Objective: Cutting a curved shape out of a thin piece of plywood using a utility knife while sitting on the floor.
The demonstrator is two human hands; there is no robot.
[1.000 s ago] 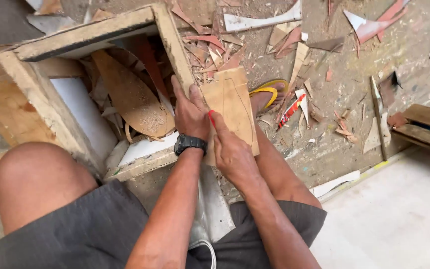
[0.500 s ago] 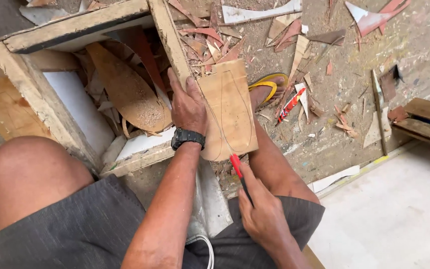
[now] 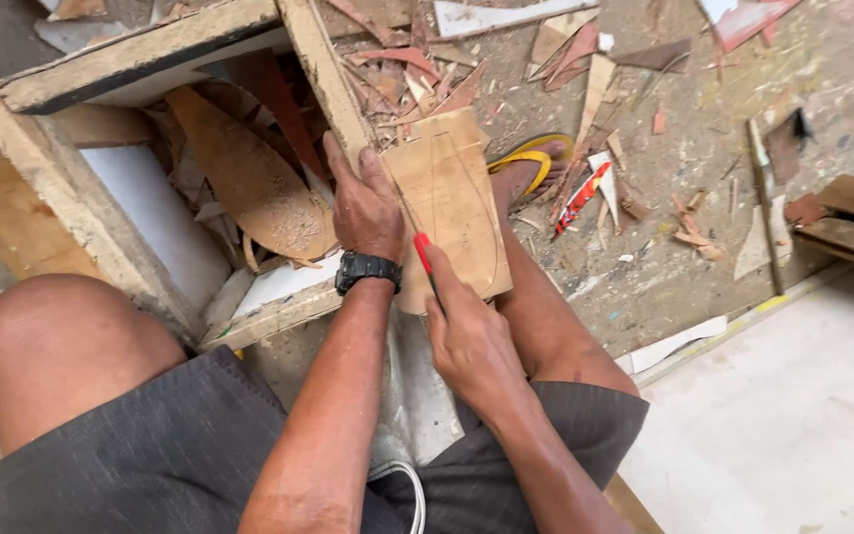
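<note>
Two hands on one board: I see a flat, pale plywood piece, roughly rectangular with a faint curved outline drawn on it, propped against the corner of a rough wooden frame and resting over my right leg. Left hand lies flat on the board's left edge, fingers spread up along the frame rail, black watch on the wrist. Right hand pinches a thin red pencil, tip up and touching the board's lower left part. Inside the frame: a long, oval, brown sole-shaped cutout with a grainy face, curled shavings, a white panel. Floor is dusty concrete littered with jagged wood and reddish scraps. Yellow sandal peeks out just behind the board. Grey ribbed shorts across both thighs.
</note>
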